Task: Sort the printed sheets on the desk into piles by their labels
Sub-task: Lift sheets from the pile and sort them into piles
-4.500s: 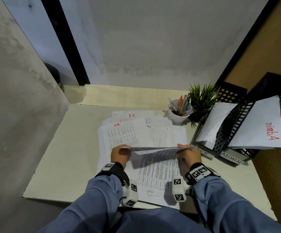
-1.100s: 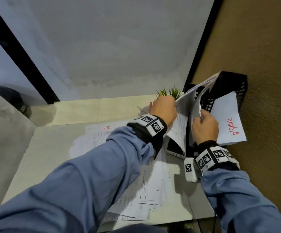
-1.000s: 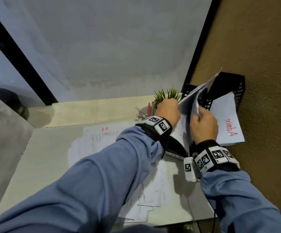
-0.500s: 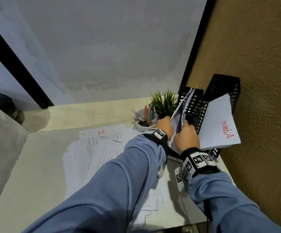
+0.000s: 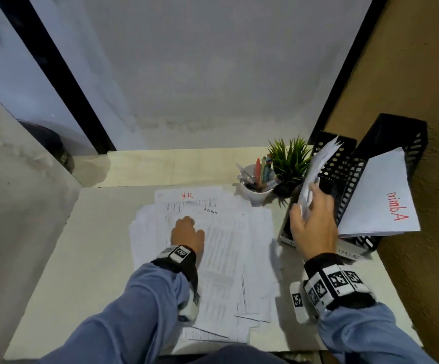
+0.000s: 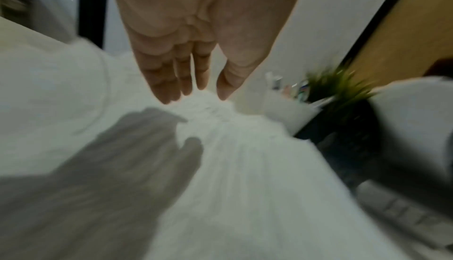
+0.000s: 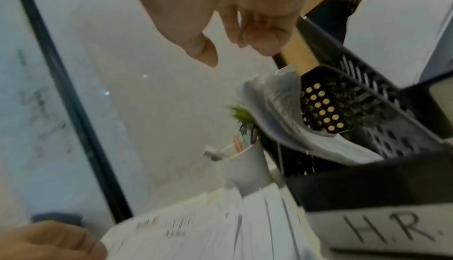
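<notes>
Printed white sheets [image 5: 213,248] lie in a loose, overlapping heap at the centre of the pale desk [image 5: 63,271]; the topmost visible labels read "H.R" in red and "ADMIN" in black, toward the heap's upper edge. Left hand [image 5: 186,233] rests on the heap with fingers nearly straight, gripping nothing. Right hand [image 5: 314,224], at centre right, hovers at the mouth of the black perforated file tray labelled "H.R." [image 7: 372,192], its fingers loosely curled and empty in the wrist view; curled sheets [image 5: 318,169] stand filed in that tray. A second black tray [image 5: 397,137], at the right edge, holds a sheet marked "Admin" [image 5: 378,198].

Judged step: taking the next sheet. Done well, the label is read first, one sheet is separated at a free corner while the other hand pins the heap, and it is then carried to the matching tray.

A white pen cup [image 5: 255,190] and a small green plant [image 5: 289,161] crowd the heap's upper right corner beside the trays; open desk lies at left, so lifting toward the left looks safest.
</notes>
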A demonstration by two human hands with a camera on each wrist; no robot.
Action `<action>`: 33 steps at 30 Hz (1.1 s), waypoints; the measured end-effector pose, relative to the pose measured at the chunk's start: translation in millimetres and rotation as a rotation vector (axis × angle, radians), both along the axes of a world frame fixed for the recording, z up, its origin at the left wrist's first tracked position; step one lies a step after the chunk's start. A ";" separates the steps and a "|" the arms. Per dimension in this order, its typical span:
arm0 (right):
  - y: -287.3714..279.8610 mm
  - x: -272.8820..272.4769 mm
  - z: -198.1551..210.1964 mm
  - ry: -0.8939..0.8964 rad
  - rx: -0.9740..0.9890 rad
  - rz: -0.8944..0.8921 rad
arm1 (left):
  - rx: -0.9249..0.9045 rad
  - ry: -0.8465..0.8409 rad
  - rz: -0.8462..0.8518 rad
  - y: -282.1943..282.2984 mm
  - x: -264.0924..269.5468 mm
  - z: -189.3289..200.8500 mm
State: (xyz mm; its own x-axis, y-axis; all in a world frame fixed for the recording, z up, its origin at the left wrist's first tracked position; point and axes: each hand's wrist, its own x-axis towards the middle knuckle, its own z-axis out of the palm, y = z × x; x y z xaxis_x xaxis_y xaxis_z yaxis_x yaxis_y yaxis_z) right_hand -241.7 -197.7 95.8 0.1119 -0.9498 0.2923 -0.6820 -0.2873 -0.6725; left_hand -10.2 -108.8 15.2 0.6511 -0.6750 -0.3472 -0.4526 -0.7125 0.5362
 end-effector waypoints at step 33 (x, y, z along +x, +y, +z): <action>66.2 68.0 -104.5 -0.207 1.007 -0.139 | -0.063 0.224 0.278 87.2 11.6 -43.3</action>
State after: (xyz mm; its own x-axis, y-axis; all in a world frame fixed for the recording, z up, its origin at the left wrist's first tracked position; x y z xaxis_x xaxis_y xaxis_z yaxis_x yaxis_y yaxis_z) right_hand -173.7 -131.6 -8.7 0.0204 -0.7654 -0.6432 -0.5101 0.5453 -0.6651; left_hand 1.4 -21.5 -28.1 0.7254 -0.5072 -0.4653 -0.1121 -0.7540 0.6472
